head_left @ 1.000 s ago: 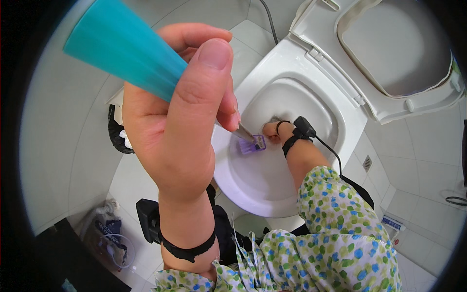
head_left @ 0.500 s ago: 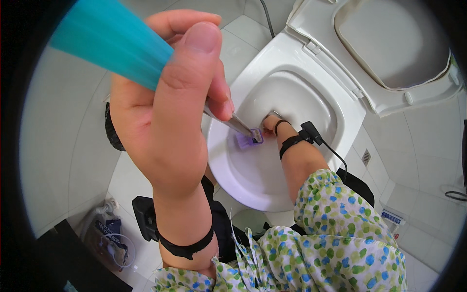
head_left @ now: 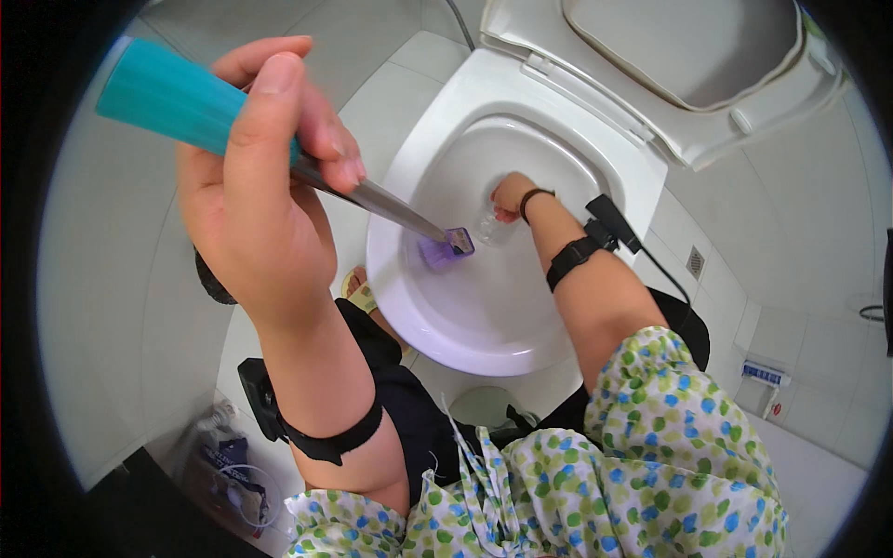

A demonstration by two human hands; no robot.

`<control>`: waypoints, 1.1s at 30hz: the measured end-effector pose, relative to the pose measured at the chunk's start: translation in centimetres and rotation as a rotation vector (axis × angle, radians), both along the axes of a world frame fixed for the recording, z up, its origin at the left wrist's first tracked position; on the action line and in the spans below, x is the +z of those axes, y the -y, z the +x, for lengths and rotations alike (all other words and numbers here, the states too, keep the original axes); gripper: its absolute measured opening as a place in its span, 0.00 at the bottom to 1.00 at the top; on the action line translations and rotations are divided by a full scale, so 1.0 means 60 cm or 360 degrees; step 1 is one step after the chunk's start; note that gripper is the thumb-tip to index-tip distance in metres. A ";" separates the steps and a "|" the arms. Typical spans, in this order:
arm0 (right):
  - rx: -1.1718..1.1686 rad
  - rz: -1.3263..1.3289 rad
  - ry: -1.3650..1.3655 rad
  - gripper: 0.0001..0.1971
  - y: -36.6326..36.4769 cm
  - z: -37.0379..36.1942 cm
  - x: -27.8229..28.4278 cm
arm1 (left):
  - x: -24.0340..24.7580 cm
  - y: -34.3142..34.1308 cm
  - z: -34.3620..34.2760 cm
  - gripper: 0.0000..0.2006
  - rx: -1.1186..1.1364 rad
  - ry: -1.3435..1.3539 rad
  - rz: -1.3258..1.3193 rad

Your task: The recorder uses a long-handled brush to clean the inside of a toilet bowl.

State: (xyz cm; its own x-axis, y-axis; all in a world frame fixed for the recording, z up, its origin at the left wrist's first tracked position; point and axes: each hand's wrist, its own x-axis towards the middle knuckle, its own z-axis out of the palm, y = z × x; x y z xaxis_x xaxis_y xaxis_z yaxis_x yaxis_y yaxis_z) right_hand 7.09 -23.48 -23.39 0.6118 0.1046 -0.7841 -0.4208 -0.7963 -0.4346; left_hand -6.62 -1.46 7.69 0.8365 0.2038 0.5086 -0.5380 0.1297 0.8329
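The brush [head_left: 395, 206], with a teal handle [head_left: 172, 96], grey shaft and purple bristles [head_left: 435, 255], slants into the white toilet bowl [head_left: 516, 325], partly hidden by the left hand [head_left: 265, 200] gripping it, though I cannot tell whether the right hand [head_left: 511, 193]'s curled fingers hold anything.

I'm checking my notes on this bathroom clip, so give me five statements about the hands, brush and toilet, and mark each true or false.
1. The left hand holds a brush by its teal handle. True.
2. The right hand is inside the toilet bowl. True.
3. The brush's bristles are orange. False: they are purple.
4. The toilet lid is shut. False: it is raised.
5. A black strap is around the right forearm. True.
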 end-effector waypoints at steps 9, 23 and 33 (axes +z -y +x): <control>0.0182 0.0224 0.0911 0.05 0.022 -0.110 0.321 | 0.004 0.027 -0.007 0.10 0.0000 0.0107 -0.0078; 0.0476 0.0161 0.1591 0.16 0.110 -0.247 0.373 | 0.002 0.068 -0.086 0.10 0.0033 0.0185 0.0104; -0.0121 0.0718 0.1369 0.08 0.147 -0.252 0.388 | 0.003 0.112 -0.120 0.12 0.0006 0.0272 0.0225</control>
State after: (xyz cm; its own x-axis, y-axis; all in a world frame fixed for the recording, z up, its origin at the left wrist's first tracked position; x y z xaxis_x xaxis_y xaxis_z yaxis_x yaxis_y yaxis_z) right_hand -8.02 -32.31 -0.09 0.9743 0.2221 0.0381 0.1399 -0.4632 -0.8751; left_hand -13.85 -8.20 7.86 0.7351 0.1232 0.6667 -0.6732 0.0156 0.7393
